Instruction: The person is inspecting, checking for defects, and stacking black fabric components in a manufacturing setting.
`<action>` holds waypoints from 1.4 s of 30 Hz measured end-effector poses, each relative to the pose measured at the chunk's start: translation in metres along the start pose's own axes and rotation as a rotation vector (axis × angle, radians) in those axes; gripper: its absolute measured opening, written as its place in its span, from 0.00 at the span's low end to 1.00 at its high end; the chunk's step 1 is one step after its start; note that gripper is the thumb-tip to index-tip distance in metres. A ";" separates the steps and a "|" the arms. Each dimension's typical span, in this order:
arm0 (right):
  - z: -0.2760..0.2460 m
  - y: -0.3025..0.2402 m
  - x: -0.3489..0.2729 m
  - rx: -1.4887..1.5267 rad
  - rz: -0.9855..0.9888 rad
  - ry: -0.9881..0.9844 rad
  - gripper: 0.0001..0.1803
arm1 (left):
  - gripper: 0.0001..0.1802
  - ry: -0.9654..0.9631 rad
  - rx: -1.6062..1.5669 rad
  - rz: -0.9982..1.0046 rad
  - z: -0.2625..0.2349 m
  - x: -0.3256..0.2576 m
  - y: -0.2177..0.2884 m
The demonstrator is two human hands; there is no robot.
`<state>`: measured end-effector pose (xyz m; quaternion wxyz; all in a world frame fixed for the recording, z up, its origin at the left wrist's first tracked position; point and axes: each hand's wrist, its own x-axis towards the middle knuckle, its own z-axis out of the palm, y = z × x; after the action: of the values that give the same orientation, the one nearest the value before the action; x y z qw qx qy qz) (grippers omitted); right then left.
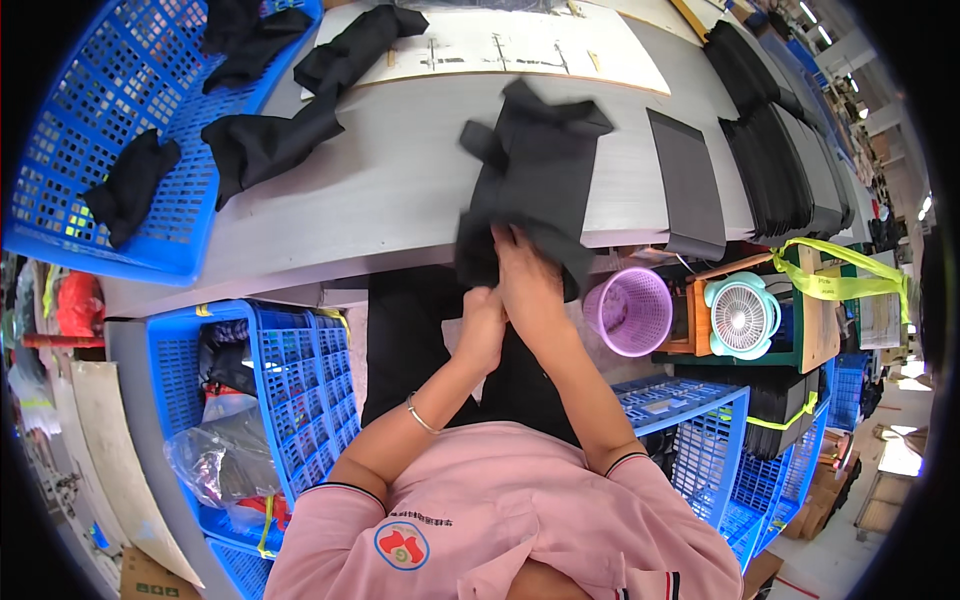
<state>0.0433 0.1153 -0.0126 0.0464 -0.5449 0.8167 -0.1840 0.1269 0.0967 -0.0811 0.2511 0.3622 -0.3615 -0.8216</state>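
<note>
A black fabric piece (pixel 535 165), with a loop or strap at its upper left, lies over the table's near edge, and its near end is blurred. My right hand (pixel 530 285) grips that near end, fingers pointing away from me and partly lost against the dark cloth. Close beside it, my left hand (pixel 483 318) is closed, its knuckles at the cloth's lower edge; whatever it holds is hidden. Farther left on the table, another black fabric piece (pixel 270 145) lies crumpled, meeting a further dark piece (pixel 360 50) behind it.
A blue basket (pixel 190 130) with black pieces stands at left. Flat dark panels (pixel 688 185) and stacks (pixel 765 175) lie at right. Below the table edge are a purple bin (pixel 630 312), a small fan (pixel 740 315) and blue crates (pixel 305 365). A white marked board (pixel 620 70) lies at the back.
</note>
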 end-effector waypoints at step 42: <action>0.000 0.061 -0.097 1.047 0.516 0.447 0.23 | 0.34 -0.116 1.729 1.001 0.008 0.059 0.113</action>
<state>0.0293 0.2238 -0.0457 0.1783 -0.1837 0.7135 -0.6523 0.1014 -0.0093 -0.0136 0.2005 0.1856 -0.9575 -0.0926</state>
